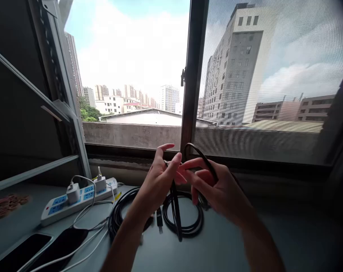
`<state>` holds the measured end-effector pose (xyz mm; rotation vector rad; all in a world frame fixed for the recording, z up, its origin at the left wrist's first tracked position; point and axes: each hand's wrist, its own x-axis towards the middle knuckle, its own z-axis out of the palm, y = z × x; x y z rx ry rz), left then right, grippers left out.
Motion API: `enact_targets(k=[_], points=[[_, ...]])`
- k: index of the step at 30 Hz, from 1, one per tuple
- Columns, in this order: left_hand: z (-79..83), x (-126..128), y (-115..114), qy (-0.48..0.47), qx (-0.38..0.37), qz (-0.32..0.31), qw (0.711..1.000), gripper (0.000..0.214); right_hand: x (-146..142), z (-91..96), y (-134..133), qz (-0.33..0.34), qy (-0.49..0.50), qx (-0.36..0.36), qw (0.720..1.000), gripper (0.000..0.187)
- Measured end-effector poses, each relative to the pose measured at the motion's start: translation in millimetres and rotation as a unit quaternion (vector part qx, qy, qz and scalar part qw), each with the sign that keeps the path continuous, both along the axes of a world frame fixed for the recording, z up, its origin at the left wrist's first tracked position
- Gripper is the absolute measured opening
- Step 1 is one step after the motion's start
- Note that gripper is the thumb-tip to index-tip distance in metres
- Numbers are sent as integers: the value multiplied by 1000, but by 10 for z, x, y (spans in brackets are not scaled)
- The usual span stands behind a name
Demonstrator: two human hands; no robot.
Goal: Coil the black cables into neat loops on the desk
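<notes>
A black cable (175, 215) runs between my two hands, held up in front of the window sill. My left hand (158, 177) has it at the thumb and fingers, the index finger stretched out, and a folded length hangs below. My right hand (216, 185) pinches the cable near the left fingertips, while a loop arches over its fingers. Beneath the hands, a coiled black cable (198, 230) lies on the table. A larger black coil (114, 215) rests to its left, partly behind my left forearm. Between the coils is a black cable plug (159, 219).
At the left stands a white power strip (54, 217) with two white chargers (73, 193) and white cords. Two dark phones (21, 249) lie at the table's (205, 253) front left. Behind are a window frame (195, 75) and a metal rack post (62, 68).
</notes>
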<state>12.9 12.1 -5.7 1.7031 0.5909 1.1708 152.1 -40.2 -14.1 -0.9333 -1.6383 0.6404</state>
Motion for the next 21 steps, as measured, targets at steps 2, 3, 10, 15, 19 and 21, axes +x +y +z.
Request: enact_targets(k=[2, 3, 10, 15, 19, 21], points=[[12, 35, -27, -26, -45, -47, 998, 53, -77, -22, -11, 43, -6, -32, 999, 19], [22, 50, -41, -39, -63, -58, 996, 54, -115, -38, -8, 59, -6, -49, 997, 19], [75, 3, 17, -111, -52, 5, 992, 57, -220, -184, 154, 124, -68, -93, 986, 33], [39, -64, 74, -4, -87, -99, 991, 56, -248, -250, 233, 187, -94, -144, 967, 47], [41, -55, 66, -38, -78, -89, 992, 50, -191, -213, 247, 229, -72, -144, 960, 45], [55, -43, 54, -68, -59, -58, 994, 48, -87, -166, 254, 225, -63, -140, 962, 42]])
